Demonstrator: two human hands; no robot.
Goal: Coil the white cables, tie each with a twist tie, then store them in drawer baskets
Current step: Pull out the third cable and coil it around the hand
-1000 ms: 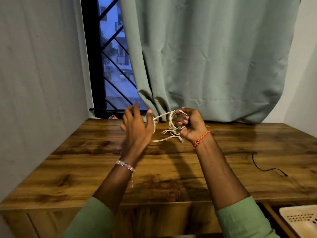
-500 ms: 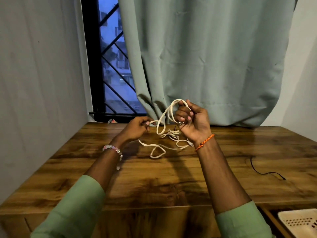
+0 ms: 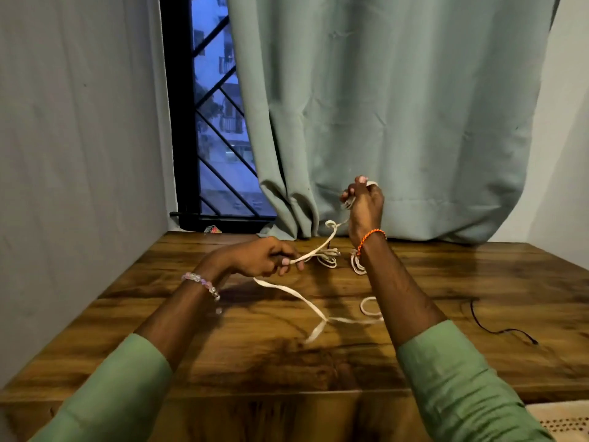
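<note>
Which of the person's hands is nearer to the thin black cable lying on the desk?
The right. The right hand is raised above the desk's far edge, left of the black cable. The left hand is farther left, low over the desk.

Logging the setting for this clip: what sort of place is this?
Probably a room in a home: a wooden desk pushed into a corner, a pale green curtain hanging to it, and a barred window facing other buildings.

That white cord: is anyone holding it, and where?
Yes. The flat white cable is pinched mid-length by the left hand, while the raised right hand grips its plug end.
</note>
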